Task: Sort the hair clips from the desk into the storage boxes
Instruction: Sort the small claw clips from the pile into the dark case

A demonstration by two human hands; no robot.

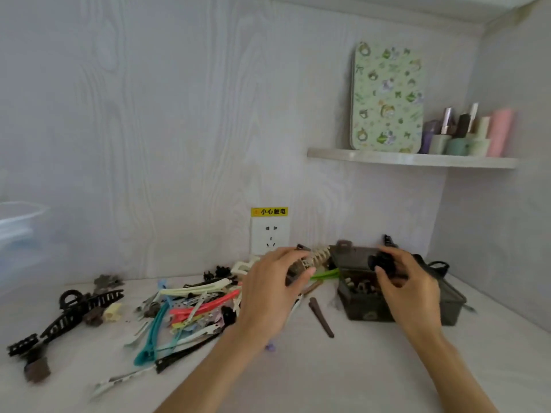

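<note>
My left hand grips a beige and dark claw clip, held above the desk just left of the dark translucent storage box. My right hand hovers over that open box and holds a small black clip in its fingertips. Small clips lie inside the box. A pile of long coloured hair clips is spread on the desk to the left of my left hand. Big black claw clips lie further left.
A brown clip lies alone in front of the box. A wall socket sits behind my hands. A clear plastic container stands at the far left. A shelf above right carries a patterned tin and several bottles.
</note>
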